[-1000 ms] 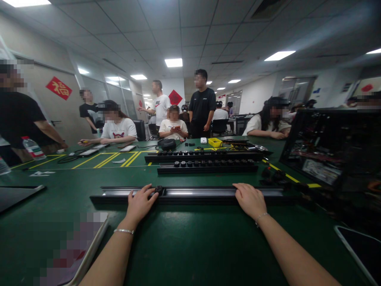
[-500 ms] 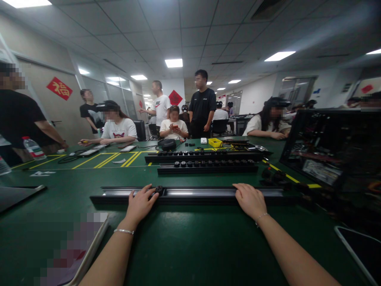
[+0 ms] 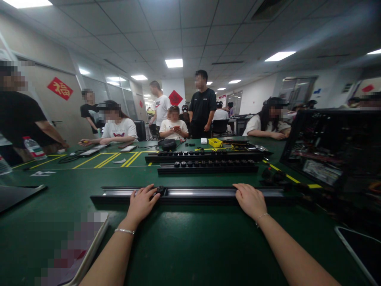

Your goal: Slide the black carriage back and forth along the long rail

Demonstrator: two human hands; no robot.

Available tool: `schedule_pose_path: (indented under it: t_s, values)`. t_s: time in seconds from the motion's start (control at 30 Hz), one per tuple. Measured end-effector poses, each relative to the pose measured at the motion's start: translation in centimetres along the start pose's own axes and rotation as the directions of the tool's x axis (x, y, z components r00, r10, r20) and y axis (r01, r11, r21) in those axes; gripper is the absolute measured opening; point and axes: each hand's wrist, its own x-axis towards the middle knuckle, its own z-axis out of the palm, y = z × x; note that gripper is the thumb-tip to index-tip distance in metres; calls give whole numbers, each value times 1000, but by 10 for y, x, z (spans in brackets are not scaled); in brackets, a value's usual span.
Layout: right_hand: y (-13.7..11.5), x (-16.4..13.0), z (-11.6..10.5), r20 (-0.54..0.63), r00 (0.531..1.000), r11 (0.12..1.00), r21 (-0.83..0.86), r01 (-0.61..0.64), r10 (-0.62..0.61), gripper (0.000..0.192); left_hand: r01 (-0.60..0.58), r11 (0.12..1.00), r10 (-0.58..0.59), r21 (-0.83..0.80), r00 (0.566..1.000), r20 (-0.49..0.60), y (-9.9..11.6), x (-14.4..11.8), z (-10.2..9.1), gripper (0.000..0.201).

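A long black rail (image 3: 202,192) with a shiny channel lies crosswise on the green table in front of me. In the channel, left of its middle, sits a small black part (image 3: 160,190). My left hand (image 3: 143,201) is over the rail, with thumb and index finger closed against the left side of that part. Its other fingers rest over the channel. Farther right, my right hand (image 3: 251,200) grips the rail, its fingers over the top and thumb toward the near side. The fingertips' far ends are partly hidden.
Beyond the rail lie two more black rails (image 3: 208,169) carrying rows of small round parts. A yellow tray (image 3: 215,142) sits behind them. An open black computer case (image 3: 321,151) stands at right. Dark-screened devices (image 3: 361,250) flank my arms. Several people sit or stand around.
My left hand and the small black part have shifted slightly right along the rail. My right hand stays put. A standing person in white has lowered an arm.
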Motion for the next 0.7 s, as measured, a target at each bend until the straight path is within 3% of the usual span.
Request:
schedule_pose_path:
  t_s: [0.17, 0.7]
  values:
    - [0, 0, 1, -4, 1000, 1000, -6, -3, 3, 43, -79, 997, 79, -12, 997, -7, 2, 1, 0, 40]
    - [-1, 0, 0, -23, 1000, 1000, -20, 5, -6, 42, -83, 996, 84, -28, 996, 31, 5, 1, 4, 40]
